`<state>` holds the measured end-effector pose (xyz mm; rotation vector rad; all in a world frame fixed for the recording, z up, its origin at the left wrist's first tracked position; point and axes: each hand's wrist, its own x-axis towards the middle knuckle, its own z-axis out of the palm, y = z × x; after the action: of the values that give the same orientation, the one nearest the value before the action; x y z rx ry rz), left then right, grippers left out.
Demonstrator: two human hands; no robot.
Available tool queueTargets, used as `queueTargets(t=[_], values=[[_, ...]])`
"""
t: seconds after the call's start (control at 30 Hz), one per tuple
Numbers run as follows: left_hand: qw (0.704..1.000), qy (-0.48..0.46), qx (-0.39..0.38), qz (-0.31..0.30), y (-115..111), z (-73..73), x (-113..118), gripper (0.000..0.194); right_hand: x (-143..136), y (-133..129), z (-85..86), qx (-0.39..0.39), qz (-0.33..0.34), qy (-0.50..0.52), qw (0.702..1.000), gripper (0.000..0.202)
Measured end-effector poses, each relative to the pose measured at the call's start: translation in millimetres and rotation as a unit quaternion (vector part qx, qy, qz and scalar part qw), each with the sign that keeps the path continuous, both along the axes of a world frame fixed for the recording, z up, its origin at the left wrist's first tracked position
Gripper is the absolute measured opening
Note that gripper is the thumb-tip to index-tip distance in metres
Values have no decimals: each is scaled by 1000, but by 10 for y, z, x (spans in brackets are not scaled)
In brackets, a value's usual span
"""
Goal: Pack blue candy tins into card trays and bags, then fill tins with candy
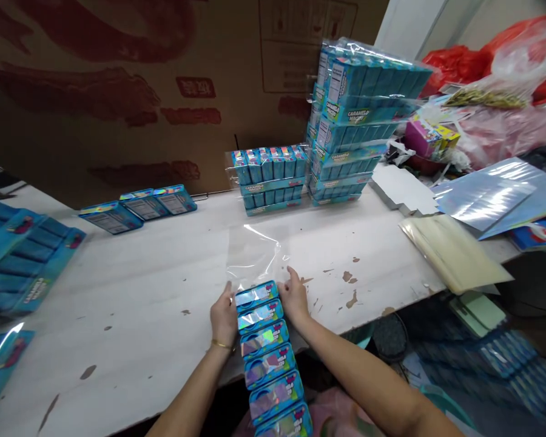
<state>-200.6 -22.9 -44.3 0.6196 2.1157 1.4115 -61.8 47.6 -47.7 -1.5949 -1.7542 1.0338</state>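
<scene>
A clear plastic bag (258, 252) lies flat on the white table, its near edge between my hands. My left hand (224, 317) grips the bag's near left corner, the fingers closed at the plastic. My right hand (295, 296) is at the near right corner, thumb and fingers closed there, with one finger pointing up. A row of several small blue boxes (267, 363) with shiny windows runs from the bag's near edge back between my forearms towards my body. The foremost box sits right at the bag's edge, between both hands.
Bagged stacks of blue boxes stand at the back, one low (273, 182) and one tall (341, 133). Loose boxes (139, 207) lie along the large cardboard carton (118, 139). More packs (22, 261) are at left. Plastic sheets (452, 252) lie at the right edge.
</scene>
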Motion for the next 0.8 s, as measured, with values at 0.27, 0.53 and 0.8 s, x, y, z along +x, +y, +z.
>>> queueTargets(t=[0.27,0.53,0.8], values=[[867,429,-158,-199,-283,157,-115,44,280,-43,351,223,207,-327,894,32],[825,505,-86,-240,-123,276,-236,24,41,341,588,165,347,-309,870,23],[910,342,-105,-208,-73,608,-245,14,8,293,938,190,331,-305,873,24]])
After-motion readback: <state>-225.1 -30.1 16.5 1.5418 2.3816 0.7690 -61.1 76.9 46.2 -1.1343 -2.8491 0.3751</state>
